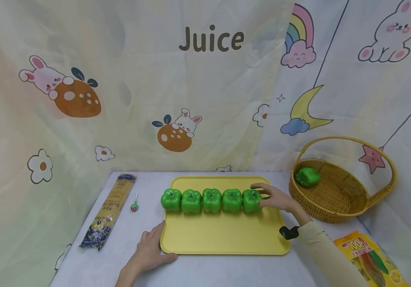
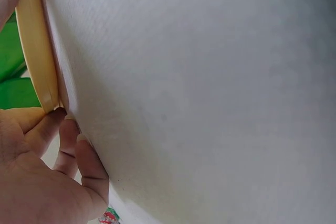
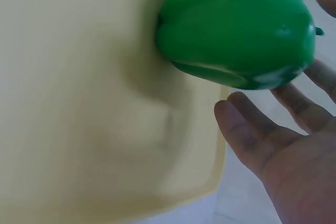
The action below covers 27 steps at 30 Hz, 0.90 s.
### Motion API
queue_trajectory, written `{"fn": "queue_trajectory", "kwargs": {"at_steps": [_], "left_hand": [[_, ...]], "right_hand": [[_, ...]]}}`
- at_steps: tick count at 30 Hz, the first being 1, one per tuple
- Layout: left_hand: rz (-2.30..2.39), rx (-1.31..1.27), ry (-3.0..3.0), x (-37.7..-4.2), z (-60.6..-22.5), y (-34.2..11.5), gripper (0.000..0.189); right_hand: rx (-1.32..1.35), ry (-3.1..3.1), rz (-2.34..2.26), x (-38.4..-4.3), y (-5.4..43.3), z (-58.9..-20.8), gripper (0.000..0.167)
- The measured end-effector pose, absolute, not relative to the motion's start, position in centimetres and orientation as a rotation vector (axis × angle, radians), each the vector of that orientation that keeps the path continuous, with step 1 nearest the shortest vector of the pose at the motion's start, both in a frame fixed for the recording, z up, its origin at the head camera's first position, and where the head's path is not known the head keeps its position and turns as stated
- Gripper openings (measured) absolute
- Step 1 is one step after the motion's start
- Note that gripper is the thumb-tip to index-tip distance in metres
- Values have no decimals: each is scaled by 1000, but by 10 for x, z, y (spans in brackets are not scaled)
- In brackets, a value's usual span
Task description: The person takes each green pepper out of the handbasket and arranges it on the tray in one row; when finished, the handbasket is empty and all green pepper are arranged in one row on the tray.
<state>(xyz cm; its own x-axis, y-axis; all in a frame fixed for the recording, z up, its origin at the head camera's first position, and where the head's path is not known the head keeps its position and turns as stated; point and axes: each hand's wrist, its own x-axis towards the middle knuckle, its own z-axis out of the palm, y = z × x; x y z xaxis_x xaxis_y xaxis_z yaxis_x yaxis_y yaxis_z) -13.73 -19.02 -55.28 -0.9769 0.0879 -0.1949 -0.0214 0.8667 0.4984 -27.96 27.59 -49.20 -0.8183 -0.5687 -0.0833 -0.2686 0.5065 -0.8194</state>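
Several green bell peppers [image 1: 212, 200] stand in a row across the upper half of a yellow tray [image 1: 223, 237]. My right hand [image 1: 276, 198] is at the rightmost pepper [image 1: 251, 200], its thumb and fingers spread around that pepper's right side. In the right wrist view, gaps show between the fingertips [image 3: 227, 109] and the pepper [image 3: 241, 30]. My left hand [image 1: 151, 249] holds the tray's front left corner, fingers along the left side and thumb by the front edge. The left wrist view shows fingers at the tray rim [image 2: 39, 51], close over the white tabletop.
A wicker basket [image 1: 329, 207] with a tall handle stands at the right, one green pepper [image 1: 307, 176] inside. A yellow snack bag [image 1: 370, 259] lies at the front right. Left of the tray are a lollipop [image 1: 134, 205] and a long noodle packet [image 1: 109, 211].
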Motion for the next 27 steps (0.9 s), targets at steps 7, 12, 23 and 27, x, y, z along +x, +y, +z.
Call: {"fn": "queue_trajectory", "kwargs": {"at_steps": [7, 12, 23, 27], "left_hand": [[748, 32, 2827, -138, -553, -190, 125], [740, 29, 2831, -138, -554, -190, 124], [753, 22, 2825, -137, -553, -189, 125], [752, 19, 2819, -138, -552, -190, 125]], "right_hand": [[-722, 2447, -1217, -280, 288, -487, 59], [-725, 2478, -1195, -276, 294, -480, 57], [-617, 2545, -1156, -265, 307, -452, 61], [-660, 2590, -1148, -262, 319, -440, 59]]}}
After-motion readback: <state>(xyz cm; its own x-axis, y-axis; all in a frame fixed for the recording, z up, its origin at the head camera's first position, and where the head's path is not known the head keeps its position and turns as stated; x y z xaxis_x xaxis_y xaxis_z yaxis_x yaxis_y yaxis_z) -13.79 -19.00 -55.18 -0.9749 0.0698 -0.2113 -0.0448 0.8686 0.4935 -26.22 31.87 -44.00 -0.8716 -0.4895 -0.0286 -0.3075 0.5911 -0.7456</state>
